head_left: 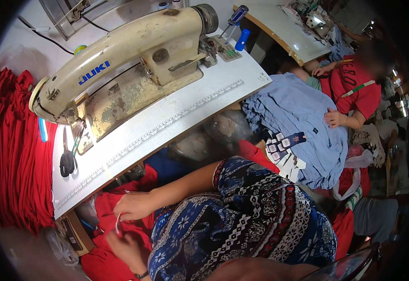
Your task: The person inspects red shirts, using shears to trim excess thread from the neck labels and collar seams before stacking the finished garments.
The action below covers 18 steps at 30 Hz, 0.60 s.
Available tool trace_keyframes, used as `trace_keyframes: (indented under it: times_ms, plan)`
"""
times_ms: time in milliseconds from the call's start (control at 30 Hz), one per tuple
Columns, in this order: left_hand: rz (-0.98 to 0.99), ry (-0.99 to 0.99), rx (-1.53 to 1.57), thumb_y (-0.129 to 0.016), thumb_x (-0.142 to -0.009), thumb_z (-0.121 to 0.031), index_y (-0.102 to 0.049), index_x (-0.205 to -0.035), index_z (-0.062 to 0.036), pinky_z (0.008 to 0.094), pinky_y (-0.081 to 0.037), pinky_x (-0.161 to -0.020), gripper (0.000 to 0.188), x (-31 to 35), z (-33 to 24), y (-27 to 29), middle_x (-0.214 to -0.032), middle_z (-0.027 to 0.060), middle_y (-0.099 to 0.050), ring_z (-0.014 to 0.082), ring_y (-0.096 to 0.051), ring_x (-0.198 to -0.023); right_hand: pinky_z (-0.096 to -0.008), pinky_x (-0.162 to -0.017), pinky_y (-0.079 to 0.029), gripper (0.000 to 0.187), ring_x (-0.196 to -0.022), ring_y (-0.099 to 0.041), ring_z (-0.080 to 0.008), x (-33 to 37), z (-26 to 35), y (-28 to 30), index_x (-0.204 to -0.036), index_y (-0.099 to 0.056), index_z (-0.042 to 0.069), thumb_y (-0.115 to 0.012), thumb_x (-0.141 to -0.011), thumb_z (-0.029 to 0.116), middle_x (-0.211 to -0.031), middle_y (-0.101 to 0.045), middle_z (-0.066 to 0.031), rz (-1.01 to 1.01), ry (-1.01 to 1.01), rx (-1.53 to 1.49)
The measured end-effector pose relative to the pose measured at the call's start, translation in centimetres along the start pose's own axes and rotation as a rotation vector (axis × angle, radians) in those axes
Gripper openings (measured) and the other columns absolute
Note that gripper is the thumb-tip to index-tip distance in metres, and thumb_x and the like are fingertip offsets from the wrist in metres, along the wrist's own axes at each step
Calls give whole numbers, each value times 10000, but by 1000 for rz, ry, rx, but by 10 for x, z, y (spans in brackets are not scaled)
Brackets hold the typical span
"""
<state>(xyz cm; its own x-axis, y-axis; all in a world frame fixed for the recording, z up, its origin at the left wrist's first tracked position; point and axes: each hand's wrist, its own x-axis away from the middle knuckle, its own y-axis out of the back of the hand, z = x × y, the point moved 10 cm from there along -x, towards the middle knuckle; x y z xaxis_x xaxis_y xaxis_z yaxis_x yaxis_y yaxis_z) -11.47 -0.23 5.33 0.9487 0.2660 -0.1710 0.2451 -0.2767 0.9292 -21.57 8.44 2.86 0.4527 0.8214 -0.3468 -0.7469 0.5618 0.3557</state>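
Over red cloth [104, 260] in front of the sewing table, my two hands are close together. My right hand [136, 206] is closed, its fingers bent downward around the top of a thin whitish-pink strip [117, 224]. Just below, my left hand [125, 248] reaches up to the strip's lower end, with a dark band on the wrist. Motion smears its fingers, so its grip is unclear. The strip's exact kind is too small to make out. Beyond the table edge stands a cream sewing machine [120, 49], its needle end at the left.
Black-handled snips [67, 161] lie on the white table [167, 126], which has a printed ruler. Gathered red garments [15, 154] hang at the left. Right of me are a light blue garment pile [298, 112], several labels [279, 145] and a seated person in red [354, 89].
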Motion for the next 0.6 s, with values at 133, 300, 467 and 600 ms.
trace_keyframes:
  times_ms: [133, 300, 467, 600]
  plan:
    - [-221, 299, 347, -525, -859, -91, -570, -1176, 99, 401, -453, -930, 372, 45, 123, 35, -1135, 282, -612, 381, -584, -1077, -469, -725, -501, 389, -877, -630, -349, -15, 14, -10, -970, -647, 28, -766, -705, 287, -986, -626, -151, 316, -14, 318]
    - [-251, 430, 455, -718, -819, -346, -611, -1069, 44, 456, -471, -876, 475, 46, 52, 135, -1083, 232, -625, 359, -588, -977, -417, -804, -491, 298, -931, -624, -279, -36, -10, -1, -999, -615, 24, -692, -745, 159, -975, -623, -136, 136, -65, 215]
    - [-122, 98, -159, -668, -858, -292, -604, -1054, 51, 400, -481, -863, 400, 23, 56, 150, -1066, 222, -617, 335, -583, -973, -397, -767, -487, 228, -874, -630, -290, -88, 20, 60, -1037, -547, 19, -528, -812, 50, -895, -625, -161, -266, 45, -320]
    - [-469, 26, -187, -634, -881, -251, -600, -1025, 40, 380, -481, -861, 326, 45, 150, 176, -1031, 194, -615, 310, -579, -964, -429, -712, -501, 222, -820, -637, -353, -102, 147, 94, -1020, -555, 19, -559, -805, 78, -855, -638, -178, -134, 384, -42]
